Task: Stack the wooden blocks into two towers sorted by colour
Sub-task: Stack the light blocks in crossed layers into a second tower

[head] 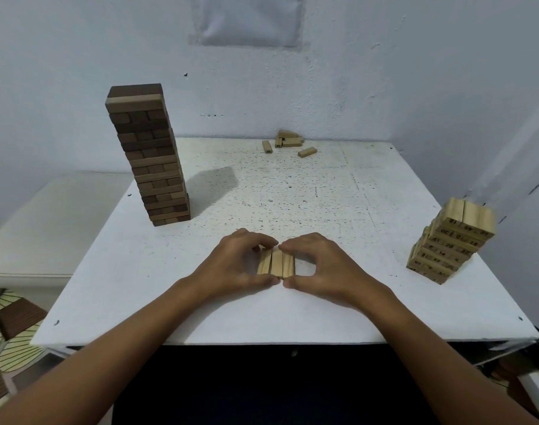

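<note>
Three light wooden blocks (275, 265) lie side by side on the white table (323, 302) near its front middle. My left hand (234, 265) pinches them from the left, thumb at their near ends and fingers at their far ends. My right hand (320, 265) pinches them the same way from the right. A tall tower of dark brown blocks (148, 154) stands at the left. A shorter tower of light numbered blocks (450, 240) stands at the right edge, its layers slightly askew.
Several loose light blocks (288, 142) lie in a small heap at the table's far edge by the wall. A low white surface (47, 222) sits to the left of the table. Patterned floor and brown tiles (16, 320) show below left.
</note>
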Demonstrator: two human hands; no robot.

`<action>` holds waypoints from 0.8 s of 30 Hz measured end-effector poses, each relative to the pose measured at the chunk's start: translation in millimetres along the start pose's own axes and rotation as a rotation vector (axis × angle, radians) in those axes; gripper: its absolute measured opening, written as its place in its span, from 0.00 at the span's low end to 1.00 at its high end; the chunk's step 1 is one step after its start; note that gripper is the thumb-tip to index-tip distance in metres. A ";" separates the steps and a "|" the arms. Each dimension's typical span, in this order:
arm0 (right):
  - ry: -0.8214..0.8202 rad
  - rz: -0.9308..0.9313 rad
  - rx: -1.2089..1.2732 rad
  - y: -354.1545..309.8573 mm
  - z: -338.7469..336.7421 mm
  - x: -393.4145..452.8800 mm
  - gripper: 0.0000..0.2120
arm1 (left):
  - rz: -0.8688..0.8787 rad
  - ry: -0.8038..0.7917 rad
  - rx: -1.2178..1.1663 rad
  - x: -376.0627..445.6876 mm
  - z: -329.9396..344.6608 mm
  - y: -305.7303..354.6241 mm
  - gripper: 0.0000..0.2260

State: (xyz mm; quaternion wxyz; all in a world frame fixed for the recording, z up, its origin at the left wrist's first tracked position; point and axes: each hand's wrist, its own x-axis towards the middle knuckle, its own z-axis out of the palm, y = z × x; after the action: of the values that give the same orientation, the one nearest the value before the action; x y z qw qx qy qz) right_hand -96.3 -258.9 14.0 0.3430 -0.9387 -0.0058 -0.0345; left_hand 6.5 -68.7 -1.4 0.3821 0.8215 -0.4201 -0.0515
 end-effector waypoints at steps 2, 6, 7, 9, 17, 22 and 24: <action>-0.007 -0.010 0.016 0.8 -2.1 0.4 0.27 | 0.004 0.009 -0.003 0.0 1.3 -0.9 0.28; 0.071 0.045 0.049 6.4 -3.4 5.4 0.23 | -0.021 0.072 0.024 -2.9 9.0 4.3 0.34; 0.089 0.054 0.035 7.5 -2.8 6.5 0.22 | -0.045 0.084 0.051 -4.0 12.8 6.6 0.37; 0.105 0.059 0.031 7.3 -2.1 8.3 0.20 | -0.081 0.109 0.108 -5.1 21.3 11.6 0.40; 0.168 0.067 0.065 7.8 3.5 8.1 0.16 | -0.130 0.140 0.046 -1.5 29.4 23.9 0.37; 0.184 0.056 0.045 6.7 6.3 0.7 0.14 | -0.088 0.061 -0.024 -1.5 21.7 19.4 0.36; 0.163 0.045 0.029 4.7 6.5 -2.1 0.14 | -0.048 0.021 -0.066 -0.5 19.0 14.5 0.36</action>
State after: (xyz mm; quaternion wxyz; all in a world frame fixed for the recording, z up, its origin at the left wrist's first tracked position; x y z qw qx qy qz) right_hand -97.8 -258.3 5.8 0.3566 -0.9276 0.0428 -0.1028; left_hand -11.0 -84.6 -5.2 0.4121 0.8188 -0.3942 -0.0659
